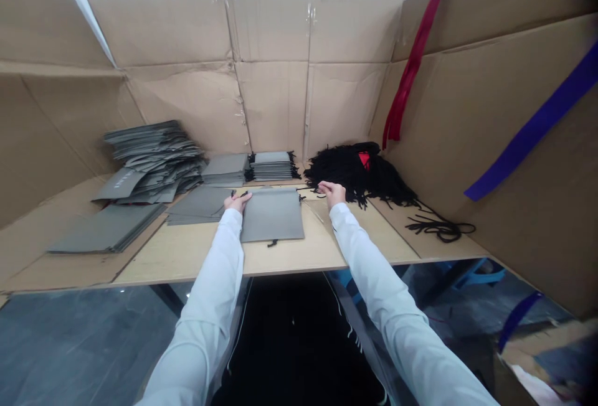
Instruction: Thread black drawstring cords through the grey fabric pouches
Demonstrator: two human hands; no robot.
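A flat grey drawstring bag (272,216) lies on the table in front of me, with a bit of black cord at its lower edge and a short cord end at its upper right corner. My left hand (237,202) is closed on the bag's upper left corner, where black cord shows at the fingers. To the right of the bag, apart from it, my right hand (333,193) has its fingers pinched together. Whatever is between those fingertips is too small to make out. Just behind that hand sits a heap of black cords (343,166).
Grey bags form a tall, uneven pile (156,160) at the left and a lower flat stack (107,228). Corded bags stand in a neat stack (271,168) at the back. Cardboard walls (275,101) enclose the table, and a red strip (415,60) and blue strip (532,132) hang at right.
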